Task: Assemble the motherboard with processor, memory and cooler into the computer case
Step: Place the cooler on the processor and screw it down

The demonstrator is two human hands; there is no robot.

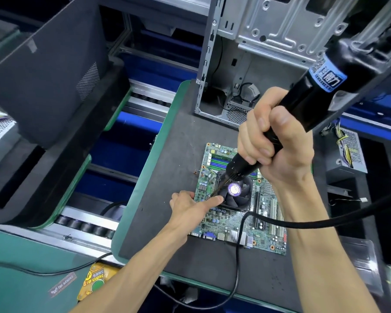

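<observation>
The right hand [270, 141] has its fingers wrapped tight round a black electric screwdriver [303, 109], bit down at the cooler fan [236, 193]. The left hand [191, 205] lies open, fingertips on the fan's corner. The green motherboard [237, 199] lies flat on a dark mat [167, 177], before the open steel computer case [257, 53].

Your way to the cooler [237, 195] from above is blocked by the electric screwdriver [303, 109] and from the left by your left hand [190, 206], its black cable [239, 245] crosses the motherboard's [235, 222] near edge, while bare dark mat [174, 154] lies open toward the case [246, 64].
</observation>
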